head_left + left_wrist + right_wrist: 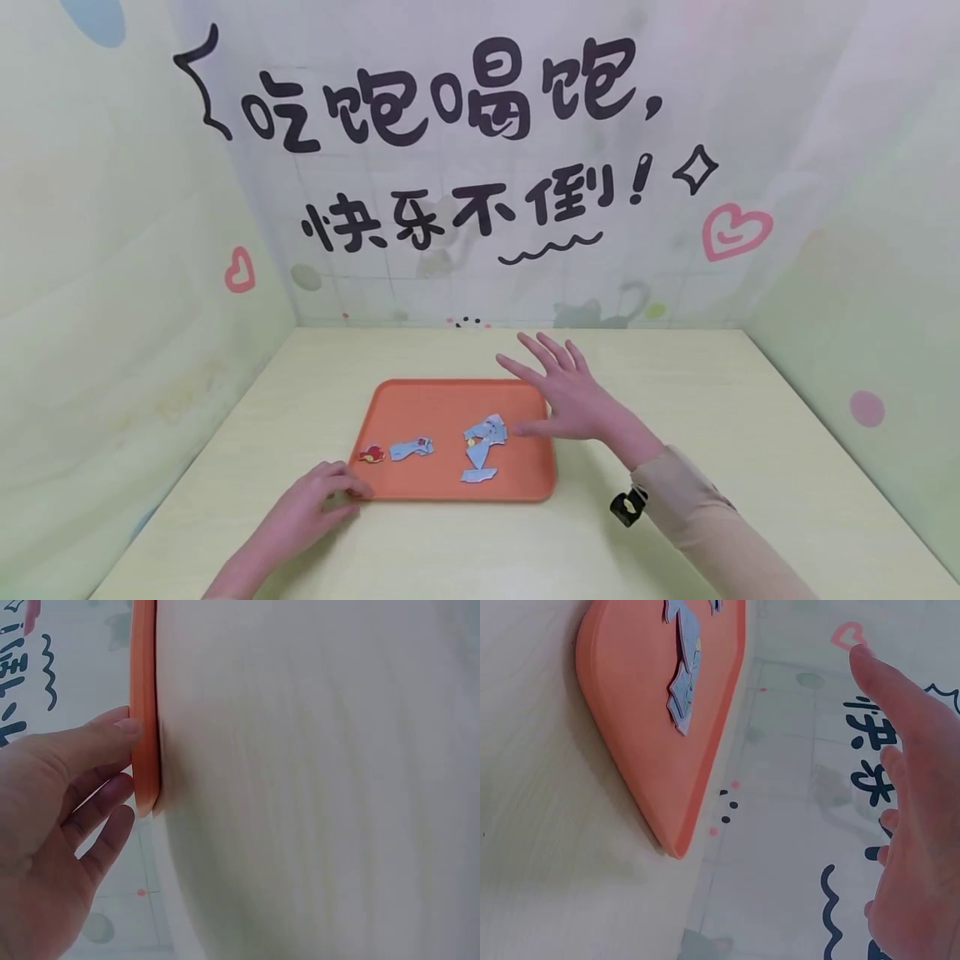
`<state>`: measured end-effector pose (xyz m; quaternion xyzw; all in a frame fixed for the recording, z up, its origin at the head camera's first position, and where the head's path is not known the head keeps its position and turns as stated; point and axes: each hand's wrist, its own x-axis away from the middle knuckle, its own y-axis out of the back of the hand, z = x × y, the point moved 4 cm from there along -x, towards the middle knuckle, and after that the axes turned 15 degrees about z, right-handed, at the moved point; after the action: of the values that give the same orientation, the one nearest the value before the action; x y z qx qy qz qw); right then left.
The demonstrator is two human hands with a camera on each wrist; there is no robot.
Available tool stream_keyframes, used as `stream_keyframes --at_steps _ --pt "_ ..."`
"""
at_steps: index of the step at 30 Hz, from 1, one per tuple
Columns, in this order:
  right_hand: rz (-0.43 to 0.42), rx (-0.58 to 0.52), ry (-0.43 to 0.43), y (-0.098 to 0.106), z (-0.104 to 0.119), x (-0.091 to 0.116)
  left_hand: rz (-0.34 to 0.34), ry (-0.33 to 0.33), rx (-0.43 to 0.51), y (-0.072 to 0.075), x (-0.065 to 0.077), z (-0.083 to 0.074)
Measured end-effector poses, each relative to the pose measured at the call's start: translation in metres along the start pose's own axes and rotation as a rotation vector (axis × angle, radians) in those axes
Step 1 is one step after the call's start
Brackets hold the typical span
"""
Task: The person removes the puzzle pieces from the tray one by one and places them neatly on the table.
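Note:
An orange tray (pixel 517 487) lies on the table. My left hand (pixel 311 504) holds its near left corner, thumb and curved fingers against the rim (pixel 146 690) in the left wrist view. On the tray is a small red and yellow flat piece (pixel 372 452) at the left. Beside it lies a pale blue flat cut-out piece (pixel 411 448). Farther right, several blue cut-out pieces (pixel 477 454) sit close together, partly visible in the right wrist view (pixel 681 697). My right hand (pixel 566 396) hovers over the tray's right edge, fingers spread, holding nothing.
The pale wooden table (pixel 675 392) surrounds the tray. Printed cloth walls stand behind and at both sides, the back one (pixel 465 292) carrying large dark lettering. A small black device (pixel 628 506) sits at my right sleeve (pixel 697 508).

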<state>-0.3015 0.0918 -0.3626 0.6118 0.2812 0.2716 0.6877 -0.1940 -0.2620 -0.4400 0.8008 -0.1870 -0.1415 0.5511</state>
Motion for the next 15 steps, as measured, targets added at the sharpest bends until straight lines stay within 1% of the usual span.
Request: stream_keyframes --at_steps 5,8,12,15 --pt "0.003 -0.013 0.021 -0.004 0.004 -0.009 -0.007 0.017 -0.003 0.001 -0.003 0.0" --pt "0.007 -0.035 0.034 -0.006 0.007 -0.013 -0.023 0.044 0.024 0.001 -0.004 0.002" --pt "0.023 -0.05 0.041 -0.009 0.011 -0.018 -0.03 0.118 0.112 -0.001 -0.006 0.006" --pt "0.041 -0.046 0.042 -0.012 0.013 -0.022 -0.014 0.15 0.2 -0.003 -0.006 0.008"
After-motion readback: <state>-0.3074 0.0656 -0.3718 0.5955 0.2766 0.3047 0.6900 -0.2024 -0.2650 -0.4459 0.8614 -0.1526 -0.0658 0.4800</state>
